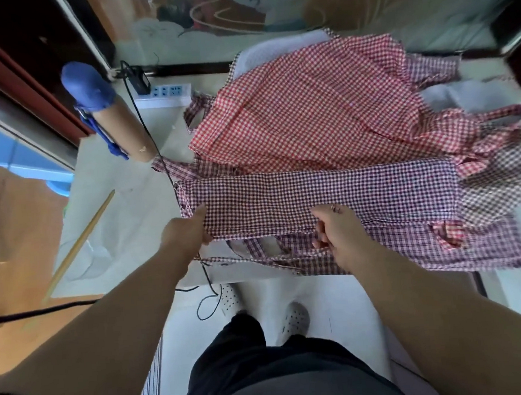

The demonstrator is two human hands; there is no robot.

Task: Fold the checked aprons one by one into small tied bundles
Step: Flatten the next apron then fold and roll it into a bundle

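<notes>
Now, white table [123, 214] carries red checked pile [317, 108]; dark checked apron [321, 195] folded into long band at near edge. Both arms reach forward. Left hand [185, 231] pinches band's left end. Right hand [333, 232] grips lower hem mid-band, fingers curled shut.

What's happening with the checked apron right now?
Left hand pinning the folded purple-checked apron; right hand pinching its near edge. Long strip, not tied. Red-checked apron piled behind; black cable at the left end.
</notes>
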